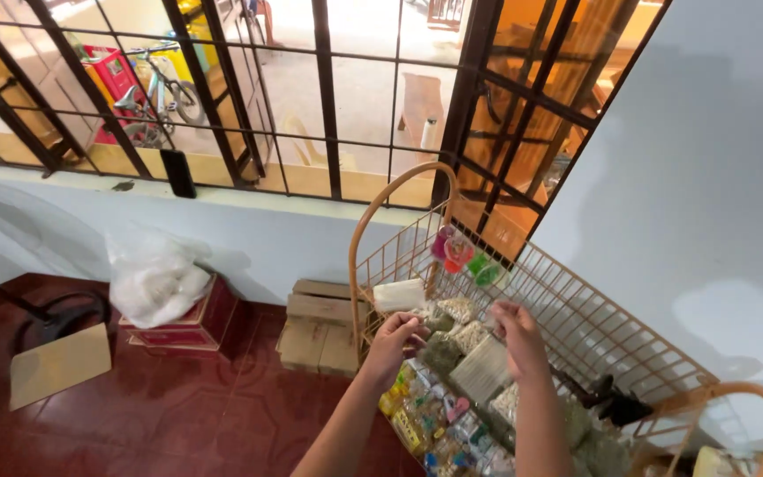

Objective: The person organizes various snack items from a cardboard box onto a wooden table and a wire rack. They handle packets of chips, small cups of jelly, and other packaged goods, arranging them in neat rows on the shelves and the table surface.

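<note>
Both your bare arms reach forward and up, hands side by side.

Your left forearm rises from the lower middle of the view, angled up and to the right, wrist nearly straight; your left hand point(393, 340) is curled, its knuckles bent and fingers folded inward into a pinch at the fingertips. Your right forearm comes up almost vertically from the bottom edge, just right of the left one. Your right hand point(517, 336) is raised slightly higher, back toward you, fingers bent and drawn together at the tips. The two hands are near each other but apart.
</note>
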